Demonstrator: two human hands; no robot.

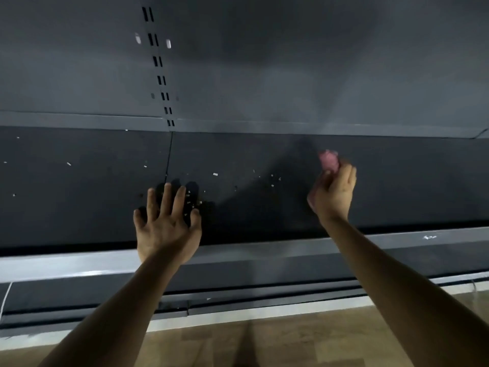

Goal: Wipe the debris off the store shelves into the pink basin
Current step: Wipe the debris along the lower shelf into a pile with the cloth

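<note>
A dark grey shelf (264,207) runs across the view, scattered with small pale bits of debris (215,174). My left hand (166,223) lies flat on the shelf with fingers spread, just left of a cluster of crumbs (191,202). My right hand (333,192) is raised over the shelf to the right and is closed around a bunched pink cloth (329,160), which looks blurred. The pink basin is not in view.
A grey back panel (264,75) with a slotted upright (158,62) rises behind the shelf. A pale front rail (66,266) edges the shelf. A lower shelf (79,298) sits below it, above a wooden floor (264,340).
</note>
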